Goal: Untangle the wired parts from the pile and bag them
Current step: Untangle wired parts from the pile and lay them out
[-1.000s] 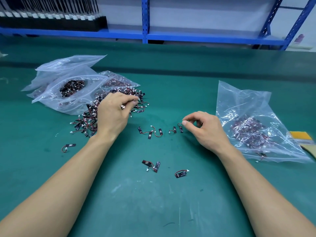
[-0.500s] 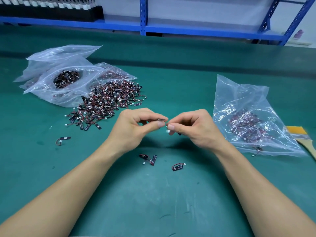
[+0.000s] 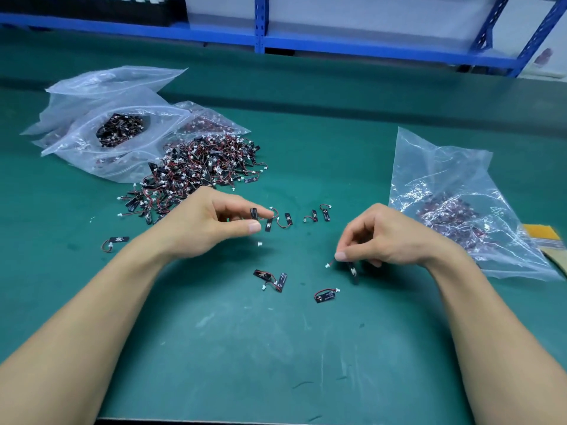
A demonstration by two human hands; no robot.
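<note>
A tangled pile of small black parts with red wires (image 3: pixel 199 170) lies on the green mat at the left. My left hand (image 3: pixel 208 222) hovers just in front of it and pinches one black part (image 3: pixel 253 213) between thumb and forefinger, its white plug dangling below. My right hand (image 3: pixel 383 237) pinches the wire of another part (image 3: pixel 352 269), which hangs under the fingers. A clear bag with sorted parts (image 3: pixel 454 207) lies open at the right.
Several single parts lie in a row (image 3: pixel 306 216) between my hands, and three more (image 3: pixel 276 279) lie nearer me. Clear bags of parts (image 3: pixel 101 130) sit behind the pile. A brush (image 3: pixel 543 240) lies by the right bag. Blue shelving (image 3: pixel 260 38) stands beyond the table.
My hands, together over the mat half a second ago, have pulled apart. Each now holds a separate part; the right has dropped low toward the mat.
</note>
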